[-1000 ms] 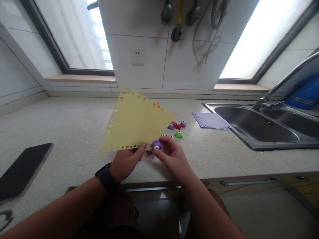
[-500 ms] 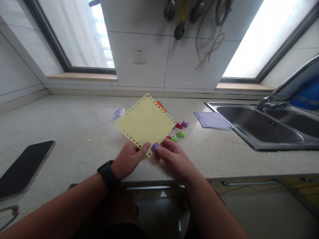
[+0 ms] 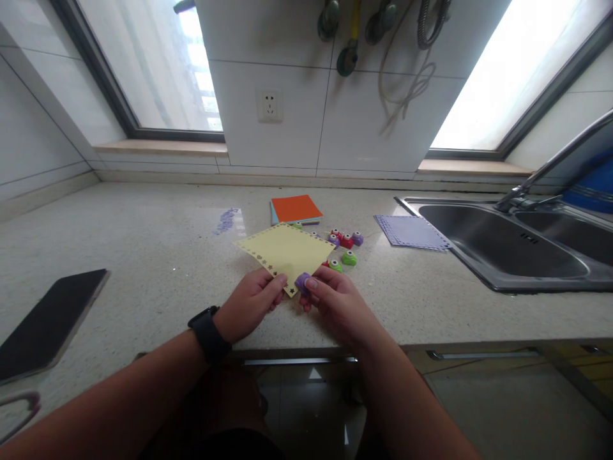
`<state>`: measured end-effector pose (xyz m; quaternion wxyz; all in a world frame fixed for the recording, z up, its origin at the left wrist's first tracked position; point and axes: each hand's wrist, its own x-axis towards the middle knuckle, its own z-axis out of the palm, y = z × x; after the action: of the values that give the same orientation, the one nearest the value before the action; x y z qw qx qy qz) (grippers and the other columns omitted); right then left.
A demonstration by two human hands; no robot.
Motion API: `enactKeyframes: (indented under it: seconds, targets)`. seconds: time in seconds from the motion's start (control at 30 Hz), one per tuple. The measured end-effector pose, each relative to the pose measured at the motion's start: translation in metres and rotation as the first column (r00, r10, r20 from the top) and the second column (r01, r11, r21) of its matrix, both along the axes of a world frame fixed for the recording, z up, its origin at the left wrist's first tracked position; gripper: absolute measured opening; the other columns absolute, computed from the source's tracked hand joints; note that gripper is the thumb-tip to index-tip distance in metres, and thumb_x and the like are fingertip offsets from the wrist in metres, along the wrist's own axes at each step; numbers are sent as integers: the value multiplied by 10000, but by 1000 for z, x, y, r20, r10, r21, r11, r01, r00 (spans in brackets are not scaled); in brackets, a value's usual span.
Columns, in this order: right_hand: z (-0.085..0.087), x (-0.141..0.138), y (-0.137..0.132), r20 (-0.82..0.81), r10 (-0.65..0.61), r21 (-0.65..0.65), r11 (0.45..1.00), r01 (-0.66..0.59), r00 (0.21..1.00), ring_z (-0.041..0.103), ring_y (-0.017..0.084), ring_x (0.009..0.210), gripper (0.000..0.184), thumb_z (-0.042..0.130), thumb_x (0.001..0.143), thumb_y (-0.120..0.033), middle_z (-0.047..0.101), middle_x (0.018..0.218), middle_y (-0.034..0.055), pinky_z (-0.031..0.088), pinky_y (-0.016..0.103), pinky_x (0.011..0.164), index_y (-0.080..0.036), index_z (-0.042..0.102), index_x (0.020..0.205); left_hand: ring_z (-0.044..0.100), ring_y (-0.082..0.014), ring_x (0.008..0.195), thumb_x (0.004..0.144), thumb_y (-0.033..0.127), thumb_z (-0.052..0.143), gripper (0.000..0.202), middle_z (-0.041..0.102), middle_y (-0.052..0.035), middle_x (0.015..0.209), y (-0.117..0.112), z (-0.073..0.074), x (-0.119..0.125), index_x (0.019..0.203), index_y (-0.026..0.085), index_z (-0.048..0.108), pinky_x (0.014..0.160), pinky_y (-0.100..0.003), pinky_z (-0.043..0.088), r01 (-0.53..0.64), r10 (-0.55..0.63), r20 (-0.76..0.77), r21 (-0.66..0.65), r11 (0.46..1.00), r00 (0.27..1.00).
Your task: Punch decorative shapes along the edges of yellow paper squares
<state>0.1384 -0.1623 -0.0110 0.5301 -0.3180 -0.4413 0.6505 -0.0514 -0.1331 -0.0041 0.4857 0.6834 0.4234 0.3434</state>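
Between thumb and fingers, my left hand (image 3: 256, 300) grips the near-left edge of a yellow sheet of paper (image 3: 287, 249). Small shapes such as stars and hearts are punched along the sheet's edges. My right hand (image 3: 335, 300) is closed around a purple craft punch (image 3: 302, 282), which sits at the sheet's near-right edge; whether paper is inside its slot I cannot tell. Just beyond that hand stand more punches: a green punch (image 3: 349, 258), a red punch (image 3: 347, 241) and a purple punch (image 3: 357, 238). Some others are partly hidden by the sheet.
Behind the yellow sheet lies a stack of coloured paper (image 3: 297, 208) with orange on top. Purple punched sheets (image 3: 412, 232) rest beside the steel sink (image 3: 479, 275). Purple paper bits (image 3: 227, 221) are on the counter, and a dark flat tablet-like object (image 3: 52, 319) lies at left.
The yellow sheet has tipped down flatter, so the orange-topped stack and more punches now show behind it. Both hands keep their holds and have barely moved.
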Motion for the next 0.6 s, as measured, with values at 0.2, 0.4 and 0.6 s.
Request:
enactKeyframes:
  seconds: [0.2,0.4,0.6]
  targets:
    - [-1,1,-1,5,44,-40,998,-44,999,583,115,655,254,823,819,-383,691,828,39,492,262,629,-168,745,930,447,-125,515,962,499,477,447,494,36,541,0,-1,0,626,205,498,549,-276,380,14,-14,-13,5,1000,1000]
    - [-1,1,0,-1,46,-79,996,-46,999,601,116,637,268,848,790,-380,688,781,36,500,252,601,-159,738,895,449,-123,517,965,480,474,426,495,40,545,-1,1,1,640,205,494,554,-272,385,27,-26,-23,39,999,999]
    - [0,0,0,5,62,-82,995,-61,998,602,114,627,259,848,791,-373,705,794,37,510,245,584,-162,741,896,450,-124,519,969,480,468,439,500,33,549,0,0,0,630,204,500,546,-271,382,34,-32,-35,57,998,999]
